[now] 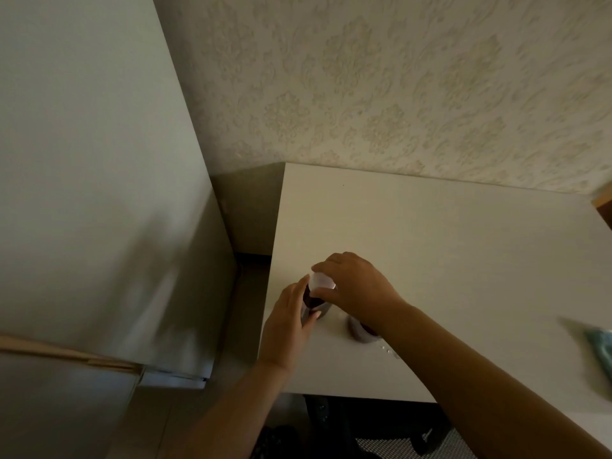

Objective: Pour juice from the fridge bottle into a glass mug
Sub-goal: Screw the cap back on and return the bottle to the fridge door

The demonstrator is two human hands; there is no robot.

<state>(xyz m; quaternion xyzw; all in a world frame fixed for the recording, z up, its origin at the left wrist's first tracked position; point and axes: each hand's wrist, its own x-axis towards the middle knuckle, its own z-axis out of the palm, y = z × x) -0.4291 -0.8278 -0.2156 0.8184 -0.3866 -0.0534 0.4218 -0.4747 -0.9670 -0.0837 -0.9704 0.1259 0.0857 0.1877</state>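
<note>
A bottle of dark juice (314, 301) stands upright near the left edge of the white table (447, 246). My left hand (288, 323) grips the bottle's body from the left. My right hand (356, 288) comes from above and its fingers curl round the white cap (322, 281) on the bottle's neck. A glass mug (362, 332) with dark liquid in it stands just right of the bottle, partly hidden under my right wrist.
The white fridge (99, 193) stands close on the left, with a narrow gap to the table. Patterned wallpaper rises behind. A few water drops (385, 350) lie by the mug. A blurred teal object (601, 352) sits at the right edge.
</note>
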